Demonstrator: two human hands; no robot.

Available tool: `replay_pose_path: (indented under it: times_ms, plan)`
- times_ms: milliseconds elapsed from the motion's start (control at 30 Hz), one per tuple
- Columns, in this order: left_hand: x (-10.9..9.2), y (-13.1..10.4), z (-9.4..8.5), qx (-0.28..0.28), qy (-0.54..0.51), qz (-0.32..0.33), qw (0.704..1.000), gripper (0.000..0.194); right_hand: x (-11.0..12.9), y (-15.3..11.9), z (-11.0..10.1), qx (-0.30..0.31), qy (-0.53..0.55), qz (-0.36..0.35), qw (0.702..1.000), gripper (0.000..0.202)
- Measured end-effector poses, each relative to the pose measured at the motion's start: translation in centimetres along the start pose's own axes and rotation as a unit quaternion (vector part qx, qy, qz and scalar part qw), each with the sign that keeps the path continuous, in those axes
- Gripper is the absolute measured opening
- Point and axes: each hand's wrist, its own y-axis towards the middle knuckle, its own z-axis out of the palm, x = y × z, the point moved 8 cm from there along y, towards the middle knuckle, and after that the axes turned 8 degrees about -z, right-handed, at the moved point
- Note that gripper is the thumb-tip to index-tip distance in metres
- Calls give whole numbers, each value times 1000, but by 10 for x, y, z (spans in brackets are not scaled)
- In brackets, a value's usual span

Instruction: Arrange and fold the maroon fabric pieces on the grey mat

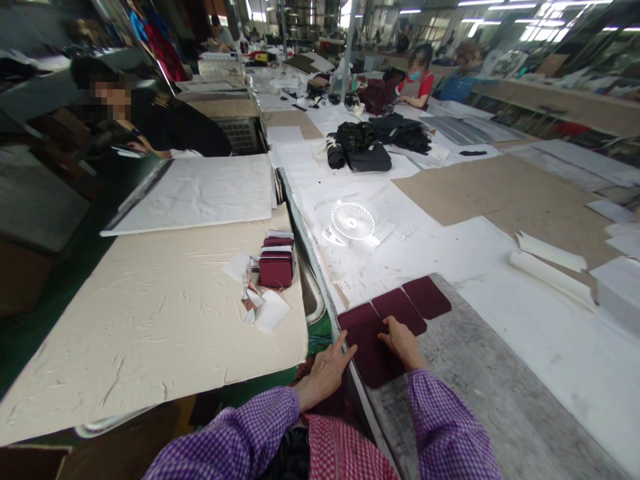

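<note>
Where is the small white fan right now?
In the head view, the white fan sits just right of centre on the white-covered table, between the black bundles farther off and the flat maroon pieces nearer the camera.

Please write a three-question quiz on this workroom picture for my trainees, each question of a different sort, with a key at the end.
1. Multiple choice: what colour are the flat pieces by the right hand? a) white b) maroon c) green
2. True or false: the white fan is farther from the camera than the right hand.
3. Fill in: of the wearer's two hands, the ___ one is nearer the small pile on the cream table.

Key: 1. b; 2. true; 3. left hand.
</note>
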Motion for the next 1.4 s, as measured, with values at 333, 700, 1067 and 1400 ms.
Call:
replay_pose_path:
  times_ms: [333,700,1067,1400]
  plan:
    - [-4,2,-3,5,33,0,999,82,15,-12,-25,-100,-53,6,994,30]
    - [-1,7,-5,21,-96,2,995,69,60,-52,32,-223,89,-48,969,46]
    - [31,3,-68,-94,-460,-152,870,32,51,-81,5,-147,410,-109,893,67]
    - [-4,-33,-118,-168,-623,-137,752,22,100,-117,-46,-71,614,-50,784,44]
